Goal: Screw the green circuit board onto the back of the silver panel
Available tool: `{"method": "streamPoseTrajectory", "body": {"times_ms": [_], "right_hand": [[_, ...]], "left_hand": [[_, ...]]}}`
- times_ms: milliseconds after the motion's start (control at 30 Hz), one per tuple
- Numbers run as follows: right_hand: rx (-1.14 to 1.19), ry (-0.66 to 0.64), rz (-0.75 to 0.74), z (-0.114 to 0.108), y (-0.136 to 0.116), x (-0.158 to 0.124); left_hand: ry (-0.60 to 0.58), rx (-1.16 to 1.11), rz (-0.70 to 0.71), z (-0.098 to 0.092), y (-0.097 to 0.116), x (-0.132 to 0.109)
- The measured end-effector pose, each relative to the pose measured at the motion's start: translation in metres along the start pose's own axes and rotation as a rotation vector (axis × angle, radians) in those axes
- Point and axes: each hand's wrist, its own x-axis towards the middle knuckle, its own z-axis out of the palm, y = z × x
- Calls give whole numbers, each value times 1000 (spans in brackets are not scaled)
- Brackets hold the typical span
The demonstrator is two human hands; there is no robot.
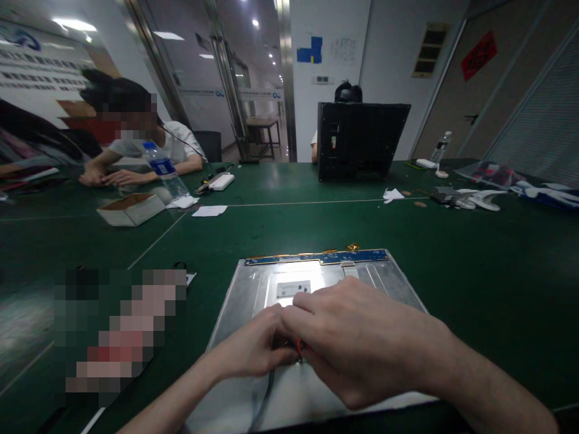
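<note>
A flat metal-backed display panel lies on the green table in front of me. Along its far edge runs a narrow blue circuit board, and a pale label is stuck on its back. Over the panel's middle, my left hand and my right hand meet with fingers pinched together. A dark cable comes out below my left fingers and runs toward me. Between the hands, a thin red wire of it shows at my fingertips. The fingers hide the cable's end.
A blurred-out item lies left of the panel. Further off are an open cardboard box, a water bottle, white paper and a black monitor-like casing. White-handled tools lie at right. Two people sit across the table.
</note>
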Motion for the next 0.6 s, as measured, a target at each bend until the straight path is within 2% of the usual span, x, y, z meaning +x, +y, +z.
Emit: {"method": "streamPoseTrajectory", "body": {"times_ms": [233,433,600], "right_hand": [[-65,23,5,3,1,1],[-71,57,18,6,2,2],[-112,73,75,9,2,4]], "left_hand": [[41,-27,15,-2,3,1],[16,-10,9,-1,3,0],[93,2,89,-2,5,1]]}}
